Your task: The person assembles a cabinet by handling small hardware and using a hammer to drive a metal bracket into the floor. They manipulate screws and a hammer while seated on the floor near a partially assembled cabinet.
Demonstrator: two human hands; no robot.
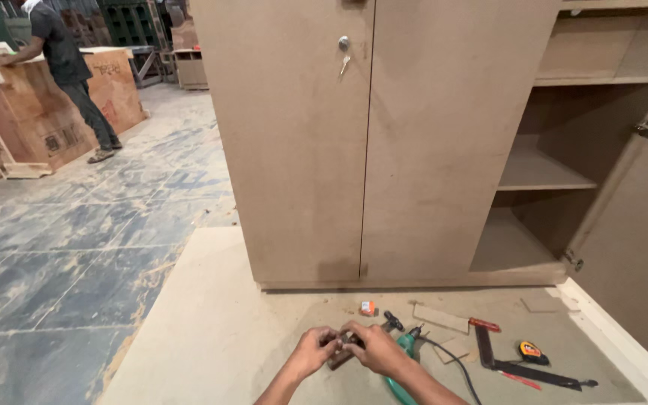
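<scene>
head view. both hands sat low in the bottom centre of the frame, over a pale board (211, 330) lying on the floor. the left hand (310, 352) and right hand (375, 349) were clenched together on a small dark brown piece (341, 346), fingers wrapped round it from both sides; what kind of piece it was could not be told, too small and mostly covered.

just right of the hands lay a green drill (405, 352) with a black cord (451, 364) running toward the lower right. above the hands, near the cabinet base, a small orange and white object (368, 307). further right: a flat wood offcut (441, 318), a red-handled tool (484, 325), a black try square (523, 367), a yellow tape measure (531, 349), a red pencil (520, 380).

a tall brown cabinet (369, 142) filled the upper centre, two doors shut, a key (344, 64) hanging in the lock. its right section stood open, showing shelves (541, 171), the open door (639, 247) at the right edge.

upper left: a person in dark clothes (69, 67) stood at wooden crates (46, 105) on a dusty blue tiled floor (61, 247).
</scene>
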